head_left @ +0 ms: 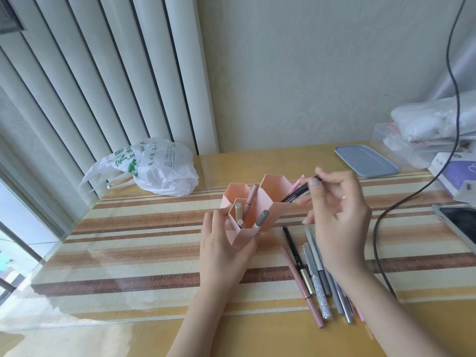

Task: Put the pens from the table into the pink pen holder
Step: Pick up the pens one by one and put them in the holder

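Note:
The pink pen holder (268, 202) stands mid-table with three hexagonal compartments. A gold-capped pen (238, 210), a pink pen (251, 198) and a grey-capped pen (261, 219) stand in the near and left compartments. My left hand (226, 243) grips the holder's near compartment from the front. My right hand (337, 217) pinches a black pen (298, 191) whose lower end dips into the right compartment, beside a pink pen tip (298, 179). Several pens (316, 276) lie on the table by my right wrist, partly hidden under it.
A white plastic bag (154, 168) sits at the back left. A grey lid (365, 161), stacked packets (432, 124), a box (456, 176) and a phone (461, 225) line the right side. A black cable (381, 228) curves down across the striped table mat (141, 240).

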A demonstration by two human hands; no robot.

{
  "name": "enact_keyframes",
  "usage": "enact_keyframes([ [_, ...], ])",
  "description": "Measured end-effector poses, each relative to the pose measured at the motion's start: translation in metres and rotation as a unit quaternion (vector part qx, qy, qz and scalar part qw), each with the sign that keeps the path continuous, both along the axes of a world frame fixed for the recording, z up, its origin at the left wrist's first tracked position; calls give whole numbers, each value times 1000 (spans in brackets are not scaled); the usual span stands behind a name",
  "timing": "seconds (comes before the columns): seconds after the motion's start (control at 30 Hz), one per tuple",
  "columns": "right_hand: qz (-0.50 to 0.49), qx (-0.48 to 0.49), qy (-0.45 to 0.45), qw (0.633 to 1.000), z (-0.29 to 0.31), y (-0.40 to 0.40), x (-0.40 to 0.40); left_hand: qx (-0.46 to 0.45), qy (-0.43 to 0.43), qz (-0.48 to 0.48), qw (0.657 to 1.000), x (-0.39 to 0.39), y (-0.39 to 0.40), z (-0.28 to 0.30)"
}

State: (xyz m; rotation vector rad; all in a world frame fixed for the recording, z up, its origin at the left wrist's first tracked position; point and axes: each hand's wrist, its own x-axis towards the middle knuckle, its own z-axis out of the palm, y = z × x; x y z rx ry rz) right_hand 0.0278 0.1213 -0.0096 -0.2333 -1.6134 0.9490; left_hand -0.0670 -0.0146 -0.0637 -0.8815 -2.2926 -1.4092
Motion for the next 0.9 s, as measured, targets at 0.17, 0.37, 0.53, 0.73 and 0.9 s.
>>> enact_keyframes([
  [0.17, -68, 107, -98, 987, -15, 10, -7, 6, -7, -3, 1000, -2, 0, -1],
  [0.37, -24, 32, -96, 995, -15, 17, -5, 13, -15, 2, 1000, -3, 0, -1],
  [0.53, 23, -4, -358, 933, -14, 31, 0, 25, -38, 15, 999, -5, 0, -2],
  [0.73, 39, 122, -600, 790, -18, 7, 0, 31, -69, 27, 997, -9, 1, -4],
  [0.9, 13, 158, -649, 744, -19, -6, -1, 34, -62, 25, 997, -9, 0, -4],
])
